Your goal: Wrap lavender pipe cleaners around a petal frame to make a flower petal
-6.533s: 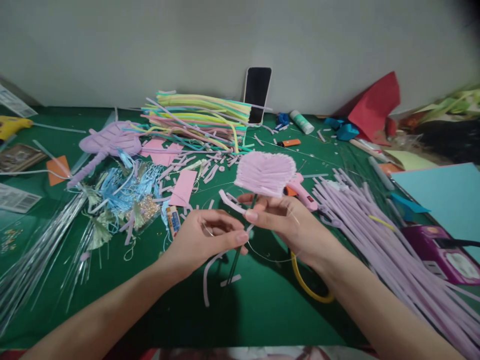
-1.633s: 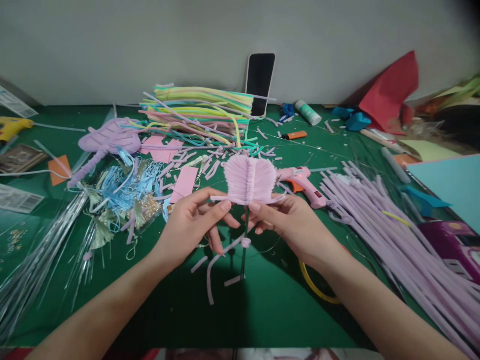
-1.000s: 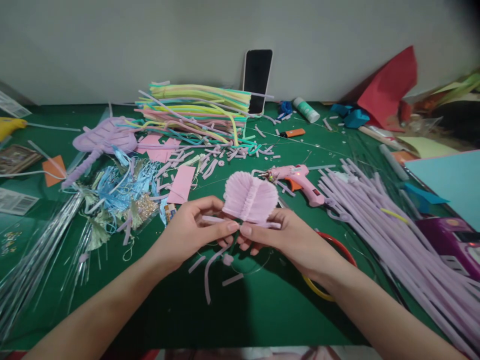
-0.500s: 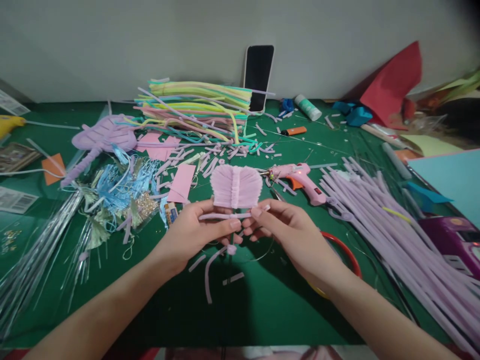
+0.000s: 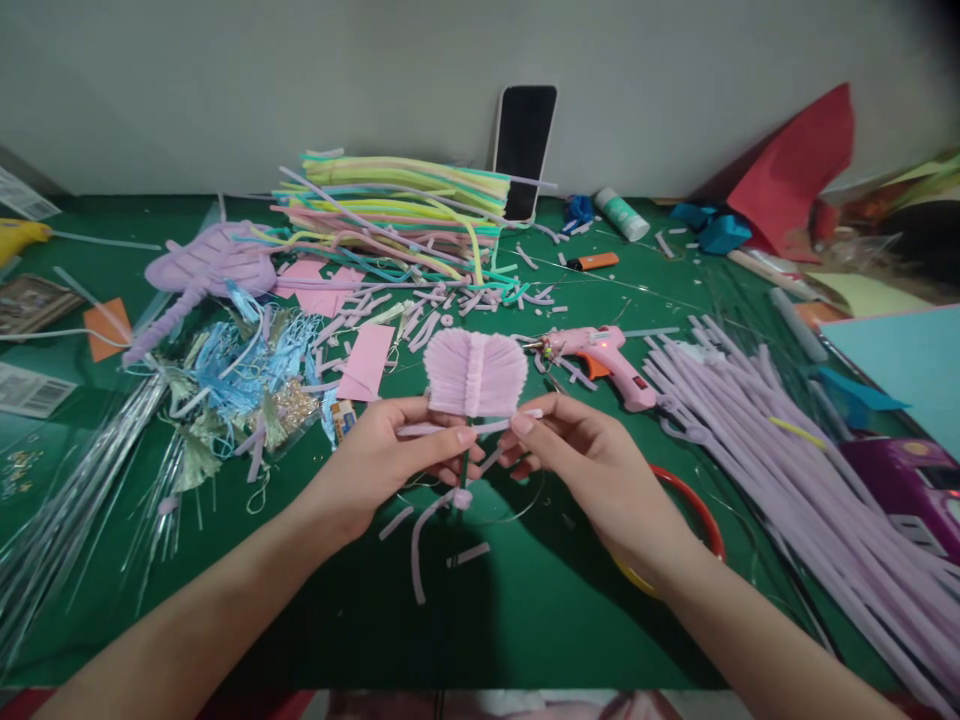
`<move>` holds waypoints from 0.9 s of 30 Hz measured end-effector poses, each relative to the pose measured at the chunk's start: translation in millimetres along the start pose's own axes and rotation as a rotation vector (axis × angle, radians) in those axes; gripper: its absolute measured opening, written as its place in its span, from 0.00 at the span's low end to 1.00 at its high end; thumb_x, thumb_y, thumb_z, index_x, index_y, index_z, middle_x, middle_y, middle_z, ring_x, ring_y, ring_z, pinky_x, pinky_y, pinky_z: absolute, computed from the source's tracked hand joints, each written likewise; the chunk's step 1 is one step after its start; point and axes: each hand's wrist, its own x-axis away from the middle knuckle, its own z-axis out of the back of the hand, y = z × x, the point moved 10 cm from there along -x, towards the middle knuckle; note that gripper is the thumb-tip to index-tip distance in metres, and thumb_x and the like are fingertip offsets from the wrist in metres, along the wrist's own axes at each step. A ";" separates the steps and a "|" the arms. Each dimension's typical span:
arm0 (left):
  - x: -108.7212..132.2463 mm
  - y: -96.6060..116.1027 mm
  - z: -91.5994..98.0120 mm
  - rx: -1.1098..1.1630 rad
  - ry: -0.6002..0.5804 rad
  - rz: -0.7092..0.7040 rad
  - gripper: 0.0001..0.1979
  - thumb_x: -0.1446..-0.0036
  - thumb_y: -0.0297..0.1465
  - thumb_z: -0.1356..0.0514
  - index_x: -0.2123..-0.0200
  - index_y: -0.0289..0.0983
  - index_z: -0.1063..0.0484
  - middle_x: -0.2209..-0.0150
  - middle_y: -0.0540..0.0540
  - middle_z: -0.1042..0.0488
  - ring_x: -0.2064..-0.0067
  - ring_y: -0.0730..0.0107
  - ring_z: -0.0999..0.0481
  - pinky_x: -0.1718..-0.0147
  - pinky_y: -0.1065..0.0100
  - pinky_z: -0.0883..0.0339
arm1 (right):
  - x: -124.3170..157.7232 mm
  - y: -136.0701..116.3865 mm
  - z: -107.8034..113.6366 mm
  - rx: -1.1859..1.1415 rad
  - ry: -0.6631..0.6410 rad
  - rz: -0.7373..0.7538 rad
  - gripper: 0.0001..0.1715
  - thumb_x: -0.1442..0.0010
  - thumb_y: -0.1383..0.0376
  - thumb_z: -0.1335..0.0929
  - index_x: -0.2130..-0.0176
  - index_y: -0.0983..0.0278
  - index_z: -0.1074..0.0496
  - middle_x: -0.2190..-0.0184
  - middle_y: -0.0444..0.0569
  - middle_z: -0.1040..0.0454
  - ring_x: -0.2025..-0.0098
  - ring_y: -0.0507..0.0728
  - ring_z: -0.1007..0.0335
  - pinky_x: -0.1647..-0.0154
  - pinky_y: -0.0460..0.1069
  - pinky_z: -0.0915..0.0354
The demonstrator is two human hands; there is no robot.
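Observation:
Between my hands, a short lilac pipe cleaner (image 5: 493, 427) lies crosswise just below a fan-shaped lilac pipe-cleaner piece (image 5: 475, 374) with a ridge down its middle. My left hand (image 5: 409, 440) pinches the pipe cleaner, its thumb on top, near the thin stem under the fan piece. My right hand (image 5: 559, 440) grips the other end between thumb and fingertips. Under my fingers is a small lilac knot (image 5: 463, 498) with a curved lilac strand (image 5: 416, 560) hanging from it. Part of the stem is hidden by my left fingers.
A pink glue gun (image 5: 611, 360) lies right of the fan piece, red-handled scissors (image 5: 697, 510) by my right wrist. Lilac pipe cleaners (image 5: 780, 450) fill the right side; coloured ones (image 5: 397, 215) are stacked behind. Blue tassels (image 5: 244, 355) lie left. A phone (image 5: 525, 150) leans on the wall.
My right hand has shifted slightly, and its end of the short pipe cleaner now tilts up a little. Both hands keep their hold; the whole view has shifted slightly.

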 end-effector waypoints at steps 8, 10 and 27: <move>1.3 6.0 0.7 -0.100 0.013 -0.053 0.07 0.46 0.32 0.33 0.71 0.34 0.24 0.75 0.51 0.21 0.74 0.79 0.24 0.73 0.79 0.30 | 4.2 -23.9 10.2 0.217 0.161 0.266 0.12 0.42 0.56 0.30 0.68 0.62 0.29 0.73 0.44 0.28 0.72 0.51 0.31 0.72 0.46 0.33; 1.2 6.3 -0.3 -0.108 0.007 -0.060 0.07 0.47 0.31 0.32 0.71 0.33 0.25 0.75 0.51 0.22 0.73 0.78 0.24 0.72 0.79 0.30 | 6.1 -27.2 11.5 0.271 0.188 0.310 0.11 0.42 0.57 0.29 0.68 0.62 0.29 0.73 0.45 0.27 0.72 0.52 0.30 0.71 0.46 0.33; -2.0 -8.0 0.8 0.028 -0.011 0.031 0.21 0.52 0.29 0.29 0.57 0.35 0.33 0.74 0.50 0.18 0.73 0.76 0.20 0.73 0.79 0.27 | 31.8 -54.0 15.4 0.628 0.430 0.754 0.06 0.40 0.66 0.31 0.66 0.61 0.34 0.67 0.46 0.29 0.63 0.55 0.30 0.64 0.51 0.33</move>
